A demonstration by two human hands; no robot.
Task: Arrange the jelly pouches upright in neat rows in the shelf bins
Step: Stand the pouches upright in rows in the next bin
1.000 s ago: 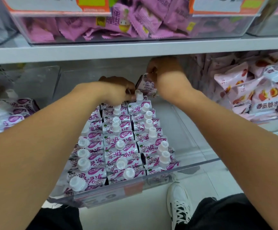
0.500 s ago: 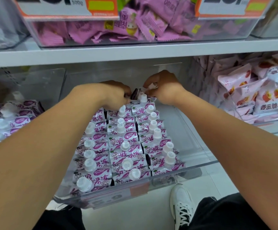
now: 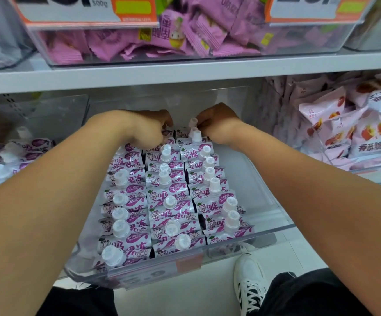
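The right hand [image 3: 217, 124] has its fingers curled down at the back of the right-hand row, pinching the rearmost pouch [image 3: 193, 127] by its white-capped top, so that the cap stands just beside the knuckles. The left hand [image 3: 146, 128] is curled too, knuckles up, pressed onto the pouch tops at the back of the left and middle rows; whether those fingers actually grip a pouch or only rest on one cannot be told, since they are hidden under the hand. Both forearms reach in from the near corners and cross above the jelly pouches [image 3: 169, 201], which stand upright in three rows (purple-and-white packs, white screw caps up) inside the clear shelf bin [image 3: 273, 224]. The rows sit toward the bin's left side, with bare floor along its right wall. To the left, another bin holds more of the same pouches lying loose [image 3: 7, 156]; to the right, a bin of pale pink snack bags [image 3: 349, 133]. Above the shelf board [image 3: 207, 69] is a bin of pink wrapped sweets [image 3: 185, 37]. Below, a white sneaker [image 3: 250, 283] stands on the floor.
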